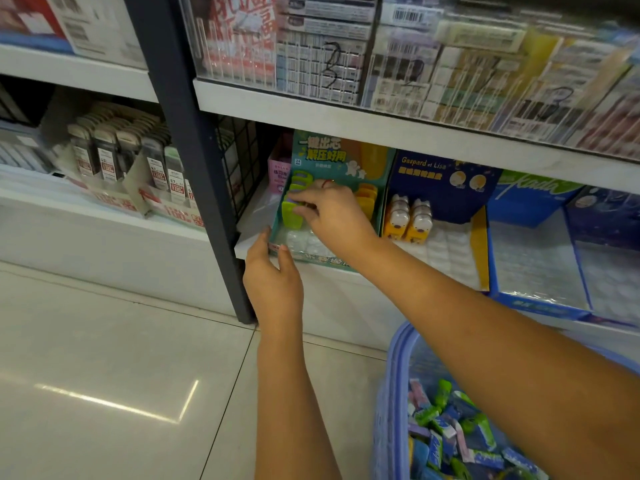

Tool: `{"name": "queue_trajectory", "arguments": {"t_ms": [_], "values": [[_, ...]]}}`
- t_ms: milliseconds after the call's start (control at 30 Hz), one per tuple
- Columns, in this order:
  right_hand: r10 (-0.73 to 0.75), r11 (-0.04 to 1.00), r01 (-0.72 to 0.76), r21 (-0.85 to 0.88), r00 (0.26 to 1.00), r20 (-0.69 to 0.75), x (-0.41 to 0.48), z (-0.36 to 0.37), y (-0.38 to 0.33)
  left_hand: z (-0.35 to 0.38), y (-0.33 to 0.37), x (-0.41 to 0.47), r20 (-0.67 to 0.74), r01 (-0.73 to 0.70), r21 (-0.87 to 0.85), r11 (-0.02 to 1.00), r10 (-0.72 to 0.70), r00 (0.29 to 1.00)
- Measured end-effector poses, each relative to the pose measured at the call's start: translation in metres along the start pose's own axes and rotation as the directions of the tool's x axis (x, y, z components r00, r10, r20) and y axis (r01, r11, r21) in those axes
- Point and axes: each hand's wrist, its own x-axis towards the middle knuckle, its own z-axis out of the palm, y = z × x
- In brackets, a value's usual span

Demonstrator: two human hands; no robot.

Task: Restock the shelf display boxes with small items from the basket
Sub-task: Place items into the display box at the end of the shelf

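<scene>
The teal display box (348, 160) seems steadied by the spread left hand (273, 275) at its near corner while the right hand (334, 211) pinches a green item (289, 214).

Two hands are in view, the left hand (273, 282) and the right hand (332, 213). One basket (393, 375) sits at 5 o'clock, its wrapped small items (446, 441) too many to count. Four display boxes stand in a row: a teal box (343, 157), a Gaspard et Lisa box (440, 178), a blue box (530, 199) and a dark blue box (609, 209) at 3 o'clock, plus one pink box (278, 168) at 11 o'clock of the teal one. The teal box shows at least three green pieces (289, 213) and about three orange pieces (367, 200); the second, two yellow figures (396, 220).
</scene>
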Motion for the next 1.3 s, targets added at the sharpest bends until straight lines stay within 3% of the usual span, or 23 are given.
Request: {"name": "queue_trajectory", "arguments": {"t_ms": [67,167,233,400,500,567,667,767,833,867,933,1067,1100,1167,1300], "values": [[-0.015,0.998,0.015,-0.057,1.000,0.003,0.000,0.005,0.004,-0.001,0.000,0.001,-0.002,0.005,0.014,1.000,-0.005,1.000],[0.044,0.997,-0.036,0.069,0.992,-0.121,-0.008,0.011,0.004,-0.002,0.000,0.002,0.016,0.017,0.022,1.000,-0.018,1.000],[0.076,0.996,-0.067,0.063,0.985,-0.156,-0.010,0.014,0.001,-0.003,0.000,0.003,0.028,0.015,0.028,0.999,-0.016,0.999],[0.042,0.993,-0.049,-0.104,0.996,-0.076,-0.008,0.008,0.003,-0.004,0.002,0.001,0.036,0.017,0.063,0.998,-0.020,0.999],[0.001,0.966,0.024,-0.259,0.995,0.095,-0.007,-0.002,0.002,-0.001,0.010,-0.012,-0.004,-0.026,0.030,0.999,0.026,1.000],[0.007,0.985,0.017,-0.170,0.990,0.140,-0.014,-0.015,-0.003,0.002,0.017,-0.024,-0.021,-0.079,0.001,0.997,0.079,0.997],[-0.022,1.000,0.022,0.004,1.000,0.018,-0.042,-0.042,-0.001,0.005,0.027,-0.040,-0.013,-0.202,-0.009,0.979,0.202,0.979],[0.065,0.996,-0.065,0.063,0.998,-0.001,-0.102,-0.076,0.022,0.012,0.037,-0.056,0.118,-0.317,0.020,0.948,0.313,0.942],[0.211,0.974,-0.218,0.064,0.972,0.106,-0.155,-0.090,0.051,0.023,0.043,-0.070,0.291,-0.350,0.017,0.937,0.330,0.898],[0.296,0.950,-0.310,0.044,0.934,0.199,-0.184,-0.094,0.068,0.032,0.044,-0.080,0.390,-0.352,0.017,0.936,0.318,0.864],[0.454,0.883,-0.462,-0.086,0.791,0.410,-0.240,-0.095,0.102,0.053,0.043,-0.102,0.593,-0.376,0.077,0.923,0.260,0.762],[0.610,0.723,-0.653,-0.226,0.450,0.652,-0.331,-0.083,0.157,0.097,0.013,-0.154,0.898,-0.493,0.319,0.809,-0.092,0.429],[0.613,0.688,-0.692,-0.219,0.393,0.685,-0.346,-0.078,0.165,0.103,0.001,-0.165,0.907,-0.540,0.388,0.747,-0.207,0.365],[0.604,0.648,-0.726,-0.231,0.306,0.736,-0.369,-0.067,0.180,0.110,-0.028,-0.181,0.870,-0.610,0.491,0.622,-0.391,0.301],[0.564,0.671,-0.678,-0.300,0.204,0.800,-0.395,-0.049,0.198,0.111,-0.078,-0.194,0.761,-0.706,0.576,0.411,-0.584,0.281]]}}
